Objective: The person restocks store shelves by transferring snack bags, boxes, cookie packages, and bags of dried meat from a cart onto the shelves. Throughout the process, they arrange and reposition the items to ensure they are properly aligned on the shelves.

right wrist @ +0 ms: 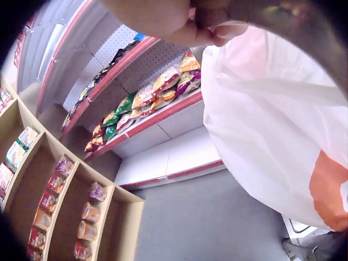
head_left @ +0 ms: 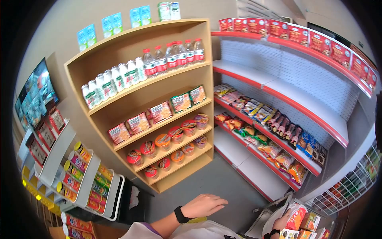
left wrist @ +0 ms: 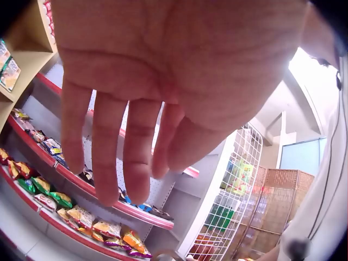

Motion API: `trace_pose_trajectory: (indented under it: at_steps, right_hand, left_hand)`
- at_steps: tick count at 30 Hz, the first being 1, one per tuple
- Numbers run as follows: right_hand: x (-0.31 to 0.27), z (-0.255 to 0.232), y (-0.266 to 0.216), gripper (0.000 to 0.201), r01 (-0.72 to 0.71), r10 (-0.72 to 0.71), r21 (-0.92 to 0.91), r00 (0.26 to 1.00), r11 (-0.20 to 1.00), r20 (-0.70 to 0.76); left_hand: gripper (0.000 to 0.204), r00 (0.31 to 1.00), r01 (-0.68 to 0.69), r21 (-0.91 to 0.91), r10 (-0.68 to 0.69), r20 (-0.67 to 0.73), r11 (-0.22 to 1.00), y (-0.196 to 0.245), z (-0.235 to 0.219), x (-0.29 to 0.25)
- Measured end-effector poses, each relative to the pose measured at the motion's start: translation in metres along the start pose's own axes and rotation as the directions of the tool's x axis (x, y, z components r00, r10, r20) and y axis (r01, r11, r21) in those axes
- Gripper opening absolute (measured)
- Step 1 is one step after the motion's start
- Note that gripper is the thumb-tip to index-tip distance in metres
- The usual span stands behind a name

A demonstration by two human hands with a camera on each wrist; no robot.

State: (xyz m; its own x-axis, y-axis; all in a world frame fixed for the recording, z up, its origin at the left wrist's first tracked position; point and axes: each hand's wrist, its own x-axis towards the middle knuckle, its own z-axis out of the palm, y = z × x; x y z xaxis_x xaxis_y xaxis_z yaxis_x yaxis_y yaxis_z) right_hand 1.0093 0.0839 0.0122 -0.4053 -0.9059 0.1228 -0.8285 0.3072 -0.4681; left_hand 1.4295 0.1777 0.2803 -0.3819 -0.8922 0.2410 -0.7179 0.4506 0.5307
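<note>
In the head view my left hand [head_left: 205,206] is held out palm down over the floor, fingers extended, holding nothing. The left wrist view shows that palm [left wrist: 163,70] with its fingers loosely straight. At the lower right, my right hand [head_left: 281,221] is at the rim of a white plastic bag [head_left: 270,225], beside red [head_left: 296,217] and other boxed packages. The right wrist view shows curled fingers [right wrist: 198,32] gripping the top edge of the bag [right wrist: 261,114], which hangs down and has an orange print.
A wooden shelf [head_left: 210,79] holds bottles, boxes and cup noodles. Red-edged metal shelves [head_left: 238,81] carry snack bags lower down. A white rack [head_left: 75,139] with canisters stands at left; a wire grid [head_left: 350,195] and a metal cart frame [head_left: 260,223] are at right.
</note>
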Motion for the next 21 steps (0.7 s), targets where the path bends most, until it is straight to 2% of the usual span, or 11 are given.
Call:
trace_pose_trajectory:
  at_steps: [1,3,5,10,15,17,18,20,21]
  right_hand:
    - [-0.001,0.004,0.002,0.083,0.043,-0.043,-0.001,0.997,0.999,-0.061]
    - [0.000,0.002,0.000,0.081,-0.024,0.024,-0.013,1.000,1.000,-0.013]
    - [-0.003,-0.008,-0.010,0.081,-0.028,0.028,-0.034,1.000,0.999,-0.001]
    - [-0.002,-0.004,-0.004,0.082,-0.018,0.018,-0.029,1.000,0.999,0.004]
    - [-0.002,-0.002,-0.001,0.081,-0.019,0.019,-0.013,1.000,1.000,0.007]
    - [-0.001,-0.005,-0.003,0.081,-0.031,0.030,0.002,0.999,1.000,0.037]
    - [-0.001,-0.010,-0.008,0.081,-0.067,0.067,-0.013,0.994,0.998,0.082]
    - [0.000,-0.007,-0.004,0.080,-0.043,0.045,-0.022,0.997,0.999,0.061]
    - [0.000,-0.009,-0.008,0.078,-0.056,0.056,-0.005,0.996,0.998,0.069]
  left_hand:
    - [0.020,1.000,-0.001,0.004,0.001,-0.004,1.000,0.000,0.001,0.001]
    - [0.022,0.999,-0.011,0.012,0.010,0.046,1.000,-0.002,0.004,0.003]
    - [0.023,0.995,-0.011,0.019,0.010,0.095,1.000,-0.003,0.007,0.004]
    - [0.022,0.998,-0.023,0.009,0.022,0.063,1.000,0.004,0.008,0.011]
    - [0.024,0.986,-0.021,0.008,0.019,0.164,1.000,0.007,0.010,0.018]
    - [0.024,0.990,0.007,0.045,-0.013,0.142,0.999,0.009,0.011,0.019]
    - [0.024,0.981,0.009,0.015,-0.012,0.194,1.000,0.008,0.013,0.018]
    - [0.024,0.995,-0.039,0.032,0.036,0.098,0.999,0.005,0.019,0.020]
    - [0.023,0.994,-0.041,0.025,0.038,0.099,0.999,0.003,0.022,0.020]
